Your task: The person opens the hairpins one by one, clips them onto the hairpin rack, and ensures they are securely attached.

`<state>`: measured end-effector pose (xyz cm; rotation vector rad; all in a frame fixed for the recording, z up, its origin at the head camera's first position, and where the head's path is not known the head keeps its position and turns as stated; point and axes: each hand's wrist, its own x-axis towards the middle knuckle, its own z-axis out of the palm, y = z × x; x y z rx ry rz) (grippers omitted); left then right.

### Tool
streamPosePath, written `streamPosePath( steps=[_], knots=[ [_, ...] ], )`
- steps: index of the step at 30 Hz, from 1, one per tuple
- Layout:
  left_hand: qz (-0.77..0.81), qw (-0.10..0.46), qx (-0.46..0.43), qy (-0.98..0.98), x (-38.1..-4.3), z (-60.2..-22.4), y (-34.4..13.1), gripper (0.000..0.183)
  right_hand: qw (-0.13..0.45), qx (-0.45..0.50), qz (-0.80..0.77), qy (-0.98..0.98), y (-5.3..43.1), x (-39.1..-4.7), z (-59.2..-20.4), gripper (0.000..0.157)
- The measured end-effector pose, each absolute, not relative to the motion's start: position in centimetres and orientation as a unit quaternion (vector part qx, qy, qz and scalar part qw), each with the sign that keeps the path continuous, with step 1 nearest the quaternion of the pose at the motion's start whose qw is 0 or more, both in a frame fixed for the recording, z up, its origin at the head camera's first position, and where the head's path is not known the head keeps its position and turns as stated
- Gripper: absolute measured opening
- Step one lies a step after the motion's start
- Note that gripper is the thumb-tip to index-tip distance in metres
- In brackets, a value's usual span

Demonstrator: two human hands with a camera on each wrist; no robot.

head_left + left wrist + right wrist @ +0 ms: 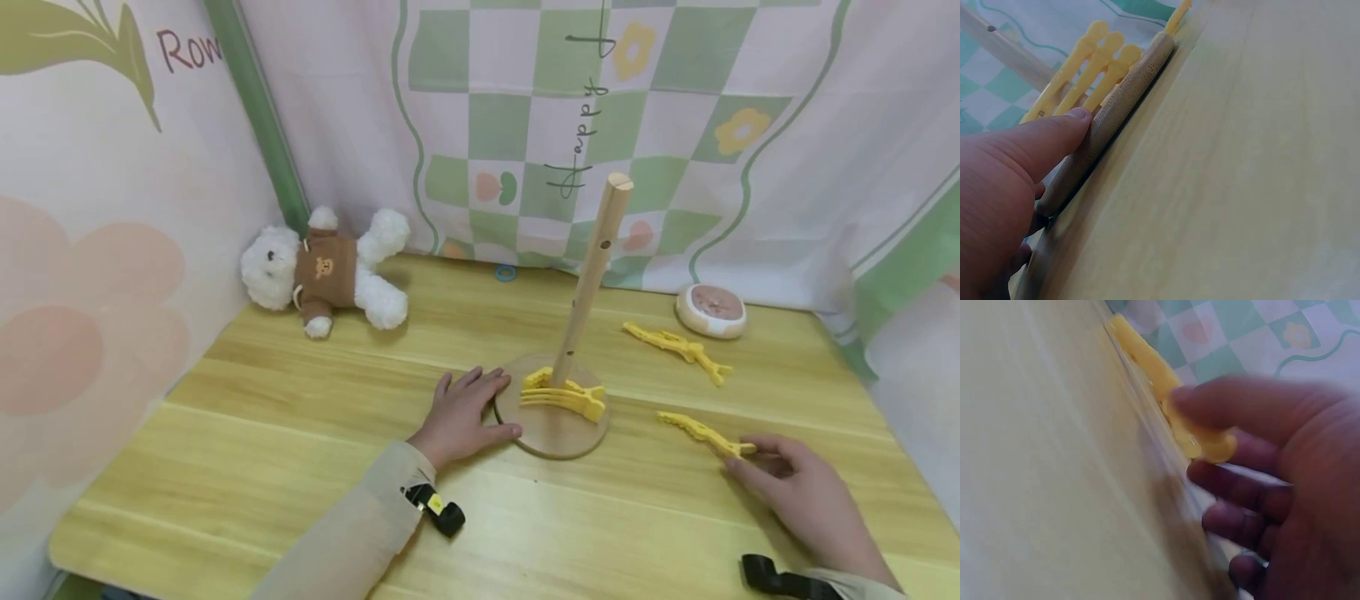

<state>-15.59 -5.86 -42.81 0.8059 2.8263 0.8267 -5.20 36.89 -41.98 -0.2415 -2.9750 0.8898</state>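
A pale wooden table [300,467] sits in a corner hung with green-checked cloth. Near its middle stands a round wooden base [558,433] with a tilted dowel post [592,267], and a bunch of yellow clips [564,392] lies on the base. The left hand [465,412] lies relaxed at the base's nine o'clock, thumb pressed to its rim. At four o'clock from the base, the right hand [806,492] pinches the end of a yellow clip [701,432] lying on the table; the wrist view is blurred, so the grip looks light. Another clip [678,346] lies at two o'clock, beside a small round case [711,310]. A teddy bear [326,271] lies at ten o'clock.
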Motion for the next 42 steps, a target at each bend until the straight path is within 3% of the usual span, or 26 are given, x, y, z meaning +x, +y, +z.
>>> streamPosePath(
  steps=[4, 7, 20, 42],
  knots=[
    [0.261, 0.038, 0.254, 0.93, -15.7, -43.0, -5.7, 0.083, 0.108, -0.101, 0.343, -0.928, 35.4, -5.3, -42.2, 0.054],
    [0.252, 0.031, 0.245, 0.936, -15.8, -43.2, -5.4, 0.09, 0.142, -0.088, 0.368, -0.915, 34.4, -5.6, -42.2, 0.05],
    [0.248, 0.059, 0.265, 0.93, -15.8, -42.8, -5.1, 0.095, 0.14, -0.068, 0.308, -0.939, 33.7, -5.8, -42.5, 0.051],
    [0.255, 0.059, 0.271, 0.926, -15.6, -43.1, -5.5, 0.094, 0.162, -0.051, 0.434, -0.885, 30.2, -6.1, -42.0, 0.035]
  ],
)
